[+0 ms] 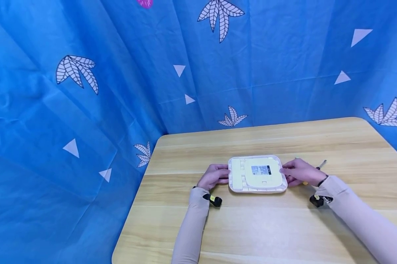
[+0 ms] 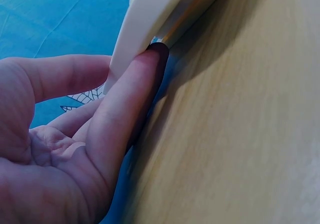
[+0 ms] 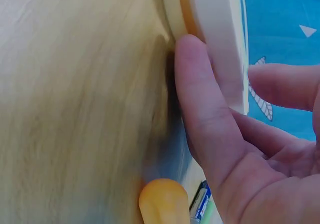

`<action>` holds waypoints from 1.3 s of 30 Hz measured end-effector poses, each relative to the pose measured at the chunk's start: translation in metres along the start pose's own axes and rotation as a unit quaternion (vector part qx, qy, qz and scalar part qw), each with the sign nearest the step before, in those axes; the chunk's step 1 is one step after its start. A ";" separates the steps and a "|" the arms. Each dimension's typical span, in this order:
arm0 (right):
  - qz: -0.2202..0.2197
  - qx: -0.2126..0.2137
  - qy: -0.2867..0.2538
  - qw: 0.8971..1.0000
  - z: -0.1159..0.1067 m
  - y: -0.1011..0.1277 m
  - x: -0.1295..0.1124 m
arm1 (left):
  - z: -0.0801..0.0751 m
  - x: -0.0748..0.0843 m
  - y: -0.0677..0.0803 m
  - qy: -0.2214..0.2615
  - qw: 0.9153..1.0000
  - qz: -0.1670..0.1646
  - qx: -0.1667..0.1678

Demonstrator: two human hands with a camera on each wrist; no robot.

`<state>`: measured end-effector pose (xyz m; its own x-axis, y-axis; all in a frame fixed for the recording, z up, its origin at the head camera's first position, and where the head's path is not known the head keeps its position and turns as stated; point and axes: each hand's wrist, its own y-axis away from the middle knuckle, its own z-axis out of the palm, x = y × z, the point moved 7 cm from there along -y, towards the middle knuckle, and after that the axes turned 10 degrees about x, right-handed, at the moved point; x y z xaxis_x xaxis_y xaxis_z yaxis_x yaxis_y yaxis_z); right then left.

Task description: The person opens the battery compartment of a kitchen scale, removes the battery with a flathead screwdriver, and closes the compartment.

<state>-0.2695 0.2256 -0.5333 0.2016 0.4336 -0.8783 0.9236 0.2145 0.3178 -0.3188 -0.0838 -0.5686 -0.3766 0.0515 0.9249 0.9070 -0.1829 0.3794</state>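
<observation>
A white flat device [image 1: 263,175] with rounded corners is held above the tabletop, its face with a small printed label [image 1: 260,170] turned up. My left hand [image 1: 214,176] grips its left end. In the left wrist view, the thumb lies at one face and a finger [image 2: 125,98] reaches under the other. At the opposite end, my right hand [image 1: 299,172] pinches the device, thumb on top and fingers below. An orange band [image 3: 188,8] shows along the underside in the right wrist view. Most of that underside is hidden.
A screwdriver [image 1: 322,164] lies behind my right hand, partly covered. Near that hand, the right wrist view shows a yellow-orange handle [image 3: 164,201] and a blue-and-black item [image 3: 200,203]. The wooden table [image 1: 251,231] meets blue curtains [image 1: 268,73] at the back and left.
</observation>
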 end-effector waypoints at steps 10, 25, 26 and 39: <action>0.013 0.008 -0.041 0.999 -0.001 0.005 0.002 | 0.001 -0.002 0.000 0.000 1.000 0.003 -0.001; -0.005 0.050 -0.053 0.997 -0.011 0.005 -0.004 | 0.000 0.009 0.002 -0.017 0.999 0.027 0.023; -0.009 0.052 -0.048 0.997 -0.012 0.005 -0.006 | 0.000 0.010 0.003 -0.019 0.999 0.029 0.025; -0.037 0.046 -0.021 0.998 -0.020 0.005 -0.021 | -0.001 0.035 0.006 -0.065 0.994 0.072 0.044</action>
<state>-0.2759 0.2350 -0.5061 0.1434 0.3822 -0.9129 0.9621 0.1623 0.2191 -0.3263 -0.0837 -0.5339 -0.2197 0.1578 0.9627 0.9649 -0.1105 0.2383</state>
